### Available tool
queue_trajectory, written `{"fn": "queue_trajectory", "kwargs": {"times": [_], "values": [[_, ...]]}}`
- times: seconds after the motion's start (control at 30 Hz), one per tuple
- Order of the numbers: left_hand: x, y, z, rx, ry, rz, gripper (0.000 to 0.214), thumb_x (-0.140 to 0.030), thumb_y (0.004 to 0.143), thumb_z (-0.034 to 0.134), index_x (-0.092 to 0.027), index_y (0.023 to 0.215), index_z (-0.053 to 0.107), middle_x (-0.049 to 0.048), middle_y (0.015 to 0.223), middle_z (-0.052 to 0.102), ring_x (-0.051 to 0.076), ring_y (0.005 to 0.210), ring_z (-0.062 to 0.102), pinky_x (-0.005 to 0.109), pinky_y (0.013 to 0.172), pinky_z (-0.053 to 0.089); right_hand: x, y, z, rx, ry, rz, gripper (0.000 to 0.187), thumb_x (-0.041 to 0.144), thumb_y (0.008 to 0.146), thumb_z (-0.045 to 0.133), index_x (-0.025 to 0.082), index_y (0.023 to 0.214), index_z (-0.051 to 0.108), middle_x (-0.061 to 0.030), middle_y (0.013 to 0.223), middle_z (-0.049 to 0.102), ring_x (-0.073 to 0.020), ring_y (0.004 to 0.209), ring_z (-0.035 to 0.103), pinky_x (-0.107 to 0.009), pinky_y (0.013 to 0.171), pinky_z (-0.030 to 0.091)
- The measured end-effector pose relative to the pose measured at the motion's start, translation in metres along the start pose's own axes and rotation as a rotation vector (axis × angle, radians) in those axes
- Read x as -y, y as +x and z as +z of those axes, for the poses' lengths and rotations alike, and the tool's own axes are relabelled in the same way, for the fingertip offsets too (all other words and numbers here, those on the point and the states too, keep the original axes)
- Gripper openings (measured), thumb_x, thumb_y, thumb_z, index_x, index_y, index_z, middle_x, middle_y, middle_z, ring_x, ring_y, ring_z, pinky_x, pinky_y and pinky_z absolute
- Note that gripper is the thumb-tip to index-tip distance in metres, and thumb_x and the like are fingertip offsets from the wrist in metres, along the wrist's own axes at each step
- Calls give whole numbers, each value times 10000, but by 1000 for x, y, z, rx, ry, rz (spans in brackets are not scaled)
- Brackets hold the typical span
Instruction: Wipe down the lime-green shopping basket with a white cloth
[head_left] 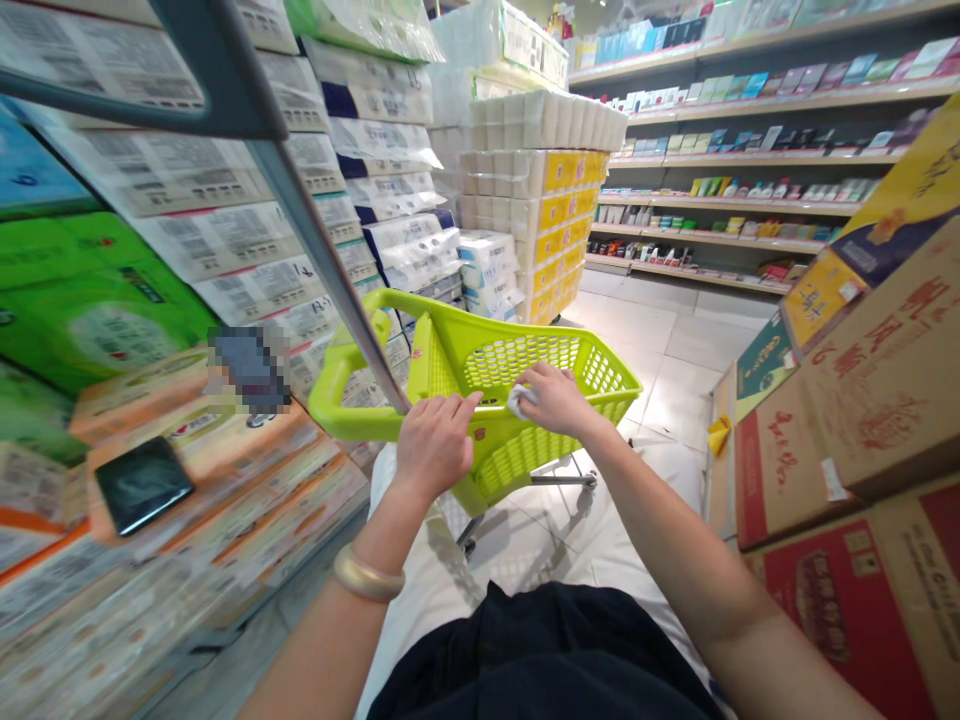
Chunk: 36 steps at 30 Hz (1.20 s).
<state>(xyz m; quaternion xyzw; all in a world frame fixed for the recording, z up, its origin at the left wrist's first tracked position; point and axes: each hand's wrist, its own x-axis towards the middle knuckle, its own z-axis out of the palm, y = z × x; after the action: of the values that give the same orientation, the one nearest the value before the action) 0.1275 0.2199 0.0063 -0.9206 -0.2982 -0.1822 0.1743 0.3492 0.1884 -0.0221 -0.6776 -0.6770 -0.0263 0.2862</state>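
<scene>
The left hand (pixel 433 440) lies flat on the near rim of the cart (pixel 622 381), fingers together; the right hand (pixel 556 400), just beside it, pinches a white cloth (pixel 517 401) against the same rim; boxes (pixel 862 400) crowd its right; packs (pixel 225 240) and a slanting rail (pixel 322 250) crowd the left hand; open floor (pixel 675 340) lies beyond the cart.

The single head camera looks forward and down, close over a green cart (pixel 487 400) in a shop aisle.
</scene>
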Motion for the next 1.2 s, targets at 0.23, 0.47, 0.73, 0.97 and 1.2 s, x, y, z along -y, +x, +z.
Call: {"fn": "queue_trajectory", "kwargs": {"times": [0.23, 0.47, 0.73, 0.97, 1.2], "values": [[2, -2, 1, -13, 3, -12, 480, -171, 769, 504, -159, 1243, 580, 98, 983, 676, 273, 896, 595, 413, 797, 421, 2, -6, -6, -319, -75, -73, 619, 312, 661, 780, 233, 1226, 538, -122, 1390, 412, -341, 1339, 314, -540, 1133, 158], [2, -1, -2, -12, 2, -17, 442, -162, 763, 515, -177, 1193, 616, 80, 964, 681, 270, 889, 597, 410, 792, 417, 10, -6, -10, -285, -77, -141, 185, 263, 691, 800, 255, 843, 694, -67, 1171, 541, -301, 1172, 426, -470, 1021, 306], [3, -2, 0, -34, -16, -16, 379, -158, 746, 543, -208, 1104, 656, 67, 965, 684, 269, 885, 598, 412, 791, 414, 15, -4, -14, -39, -35, -257, 163, 137, 846, 591, 202, 940, 707, -72, 1109, 636, -221, 1071, 524, -351, 956, 380], [3, -2, 2, -46, -16, -20, 363, -172, 756, 539, -206, 1098, 656, 72, 958, 687, 271, 877, 601, 408, 782, 410, 25, -22, 28, -12, -70, -213, 273, 246, 936, 459, 176, 1160, 600, -83, 1057, 632, -217, 959, 546, -317, 845, 387], [6, -2, 3, -51, -24, -8, 377, -153, 743, 538, -201, 1095, 665, 73, 979, 691, 268, 897, 605, 407, 800, 411, -12, -33, 44, -204, -195, 15, 345, 330, 1005, 321, 187, 941, 628, -65, 867, 644, -211, 835, 517, -329, 791, 305]]}}
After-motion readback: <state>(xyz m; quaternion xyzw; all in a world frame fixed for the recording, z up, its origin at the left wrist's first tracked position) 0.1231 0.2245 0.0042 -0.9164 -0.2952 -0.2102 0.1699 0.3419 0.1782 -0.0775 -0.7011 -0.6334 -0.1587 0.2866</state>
